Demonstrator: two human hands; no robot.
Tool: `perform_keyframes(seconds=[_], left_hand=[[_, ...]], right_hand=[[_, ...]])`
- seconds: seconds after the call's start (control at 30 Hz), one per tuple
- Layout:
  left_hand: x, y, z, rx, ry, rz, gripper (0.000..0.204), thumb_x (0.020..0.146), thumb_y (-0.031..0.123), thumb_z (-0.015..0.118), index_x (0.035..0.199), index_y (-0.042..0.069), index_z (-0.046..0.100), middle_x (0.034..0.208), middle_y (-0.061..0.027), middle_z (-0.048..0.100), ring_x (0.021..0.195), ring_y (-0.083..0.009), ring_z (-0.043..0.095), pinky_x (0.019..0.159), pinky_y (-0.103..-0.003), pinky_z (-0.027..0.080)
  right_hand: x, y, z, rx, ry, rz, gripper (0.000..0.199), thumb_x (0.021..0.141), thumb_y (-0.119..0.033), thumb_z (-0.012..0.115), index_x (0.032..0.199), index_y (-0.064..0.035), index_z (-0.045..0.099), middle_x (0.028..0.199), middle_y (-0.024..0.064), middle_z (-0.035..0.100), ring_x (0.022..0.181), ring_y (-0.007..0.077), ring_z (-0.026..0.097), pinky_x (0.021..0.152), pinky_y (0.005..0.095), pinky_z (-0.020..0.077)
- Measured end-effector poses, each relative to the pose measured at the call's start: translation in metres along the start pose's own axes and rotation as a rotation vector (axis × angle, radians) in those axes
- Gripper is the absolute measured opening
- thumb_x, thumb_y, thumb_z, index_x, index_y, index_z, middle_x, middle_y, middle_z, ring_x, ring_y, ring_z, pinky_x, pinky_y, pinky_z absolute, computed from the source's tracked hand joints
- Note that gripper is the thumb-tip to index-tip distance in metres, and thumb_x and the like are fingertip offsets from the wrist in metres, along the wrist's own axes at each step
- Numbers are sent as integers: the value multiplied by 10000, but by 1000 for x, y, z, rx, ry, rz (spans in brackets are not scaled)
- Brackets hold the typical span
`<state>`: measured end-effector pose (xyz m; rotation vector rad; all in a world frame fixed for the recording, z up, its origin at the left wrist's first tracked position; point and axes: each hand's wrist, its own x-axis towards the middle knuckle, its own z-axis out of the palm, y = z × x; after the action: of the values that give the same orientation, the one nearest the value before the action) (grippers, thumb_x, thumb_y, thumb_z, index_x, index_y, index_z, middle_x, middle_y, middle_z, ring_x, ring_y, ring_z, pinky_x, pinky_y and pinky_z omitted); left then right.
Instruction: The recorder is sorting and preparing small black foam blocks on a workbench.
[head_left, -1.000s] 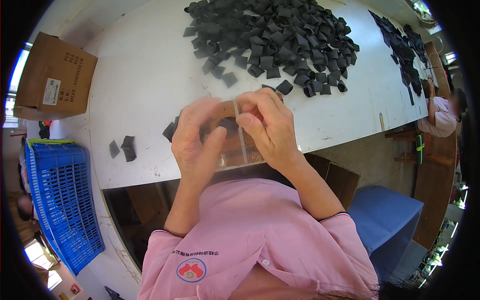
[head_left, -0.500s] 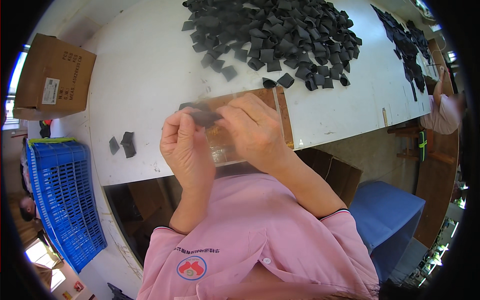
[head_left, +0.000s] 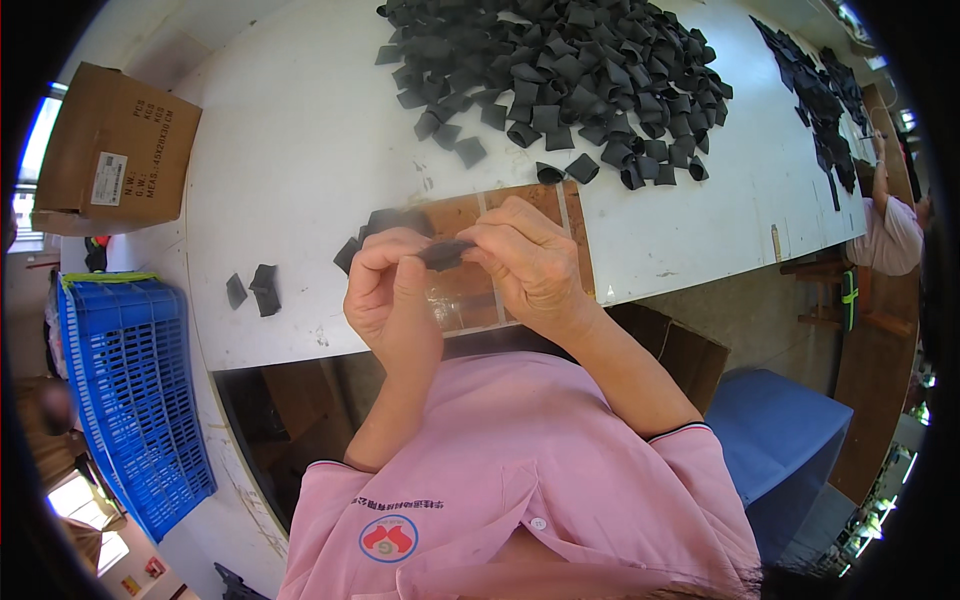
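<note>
Left hand (head_left: 392, 300): fingers pinched on one end of a small black piece (head_left: 445, 254).
Right hand (head_left: 530, 265): pinching the other end.
Piece: held between both hands, above the brown board (head_left: 520, 205) at the table (head_left: 300, 150) edge (slightly blurred).
Pile of black pieces (head_left: 560, 80): farther back on the table.
Blue crate (head_left: 130, 390): to the left, below the table.

Bare white table (head_left: 300, 150) is lying open left of the hands; the black piece heap (head_left: 570, 80) is crowding the far side, cardboard box (head_left: 115, 150) blocking the left corner
</note>
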<state>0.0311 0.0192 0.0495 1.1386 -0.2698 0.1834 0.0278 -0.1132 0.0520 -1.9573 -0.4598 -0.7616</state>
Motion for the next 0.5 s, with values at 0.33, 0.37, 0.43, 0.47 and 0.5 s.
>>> perform_keyframes(seconds=[0.33, 0.37, 0.43, 0.47, 0.5], left_hand=[[10, 3, -12, 714, -238, 161, 121, 805, 50, 584, 878, -34, 536, 694, -46, 555, 596, -72, 498, 529, -178, 406], [7, -1, -13, 714, -176, 144, 107, 816, 63, 576, 852, -29, 533, 653, -36, 550, 565, -66, 493, 505, -175, 404], [10, -3, -13, 752, -191, 210, 110, 835, 82, 557, 824, -21, 519, 620, -29, 542, 514, -56, 476, 463, -173, 391], [10, -3, -13, 762, -205, 202, 108, 837, 83, 554, 827, -19, 519, 622, -28, 542, 518, -54, 477, 463, -175, 392], [11, -3, -14, 773, -218, 197, 107, 838, 83, 551, 830, -18, 519, 624, -26, 542, 523, -52, 479, 464, -176, 392]], right_hand=[[14, -19, -18, -238, -199, 82, 155, 644, -24, 641, 772, -4, 556, 768, 77, 524, 668, 221, 534, 547, 299, 440], [14, -18, -14, -258, -225, 20, 154, 632, -21, 641, 757, -8, 551, 764, 74, 520, 677, 217, 534, 550, 297, 441], [15, -19, -12, -270, -216, -4, 133, 631, -7, 620, 739, -12, 542, 748, 70, 509, 678, 220, 530, 554, 292, 441], [15, -19, -11, -267, -196, -24, 117, 641, -1, 605, 737, -10, 539, 741, 74, 504, 670, 221, 524, 552, 293, 439], [15, -19, -10, -264, -175, -47, 101, 650, 6, 591, 734, -8, 536, 734, 77, 498, 662, 221, 519, 549, 294, 438]])
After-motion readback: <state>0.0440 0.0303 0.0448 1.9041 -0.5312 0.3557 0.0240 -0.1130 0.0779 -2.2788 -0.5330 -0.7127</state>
